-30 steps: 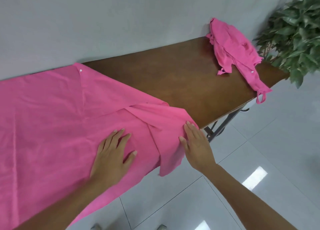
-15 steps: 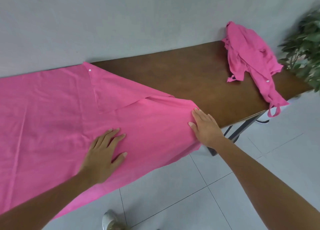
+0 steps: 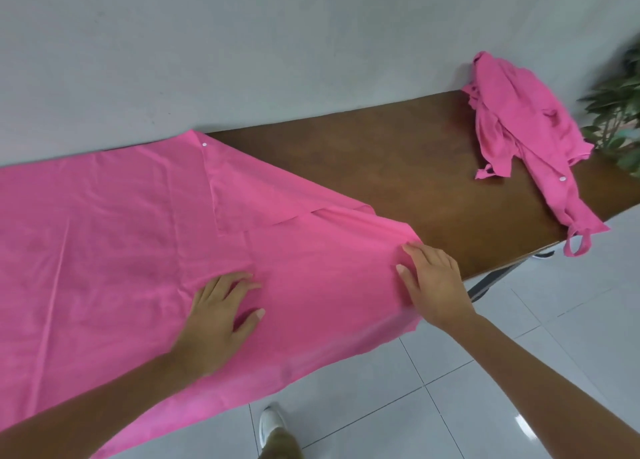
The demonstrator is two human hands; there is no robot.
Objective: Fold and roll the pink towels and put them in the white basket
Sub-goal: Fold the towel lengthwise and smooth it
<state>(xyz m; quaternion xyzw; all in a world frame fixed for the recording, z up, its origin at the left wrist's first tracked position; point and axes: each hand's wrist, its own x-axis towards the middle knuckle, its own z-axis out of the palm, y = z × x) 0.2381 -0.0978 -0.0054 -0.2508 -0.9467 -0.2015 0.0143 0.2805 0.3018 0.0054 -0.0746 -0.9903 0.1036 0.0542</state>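
**A:** What is the surface like, and the room?

**B:** A long, dark brown wooden table stands against a plain pale wall. The floor is glossy white tile. A leafy green plant shows at the far right, blurred. A dark metal table leg shows under the near right edge. A white shoe is on the floor at the bottom.

**A:** Where are the towels?

**B:** The spread towel, pink, lies flat over the left part of the table, and its near edge hangs down toward the floor. Its far right corner is folded in, with a white snap close to the wall. The crumpled towel, also pink, lies in a heap at the far right end, against the wall and well apart from the first. A loop of it dangles off the near edge.

**A:** And the hands?

**B:** Both lie palm down on the spread towel. The left hand presses the cloth near its middle, with the fingers straight and slightly spread and the thumb out. The right hand rests on the towel's right corner, just beside bare wood, with the fingers straight and close together. Neither hand grips or pinches the cloth.
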